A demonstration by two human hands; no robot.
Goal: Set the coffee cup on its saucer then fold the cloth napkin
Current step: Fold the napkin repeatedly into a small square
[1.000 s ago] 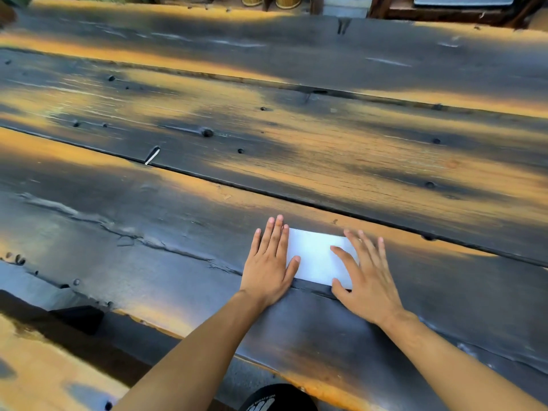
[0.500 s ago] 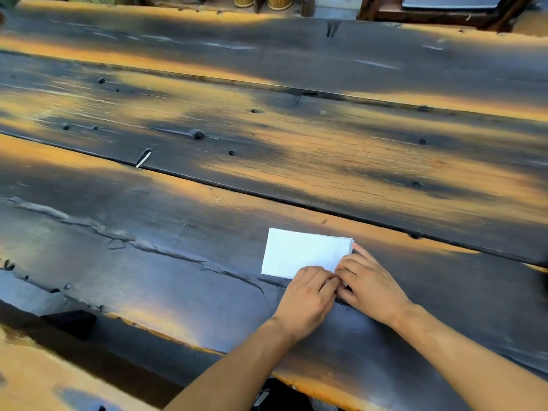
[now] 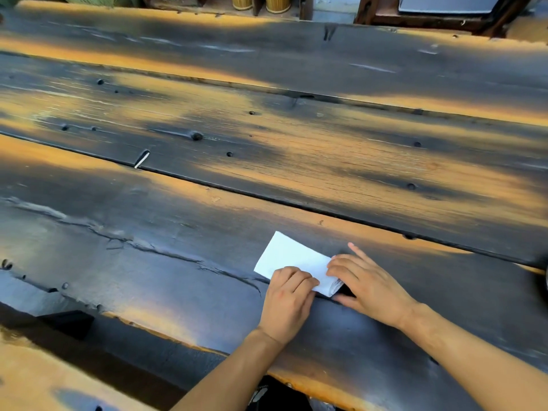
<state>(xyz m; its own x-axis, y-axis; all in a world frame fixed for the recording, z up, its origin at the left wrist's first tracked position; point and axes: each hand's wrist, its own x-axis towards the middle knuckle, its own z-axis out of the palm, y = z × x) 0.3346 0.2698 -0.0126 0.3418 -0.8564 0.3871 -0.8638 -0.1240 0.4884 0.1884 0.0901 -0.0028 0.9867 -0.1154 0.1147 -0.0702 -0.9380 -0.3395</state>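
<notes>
A white folded napkin (image 3: 289,258) lies on the dark plank table (image 3: 267,161), near the front edge, turned at a slant. My left hand (image 3: 289,301) has its fingers curled over the napkin's near right corner and pinches it. My right hand (image 3: 366,281) grips the napkin's right end, where the layered edges show lifted off the wood between thumb and fingers; its little finger points away. No coffee cup or saucer shows plainly; a dark rounded edge (image 3: 545,281) sits cut off at the right border.
The table is made of wide dark planks with orange worn patches, knots and long gaps between boards. A wooden bench (image 3: 44,378) runs along the front left. Two woven yellow containers (image 3: 261,2) and dark furniture (image 3: 430,16) stand beyond the far edge.
Both hands were flat on the napkin a second ago; they have since gathered at its right end, curled onto it, and the napkin has turned to lie at a slant.
</notes>
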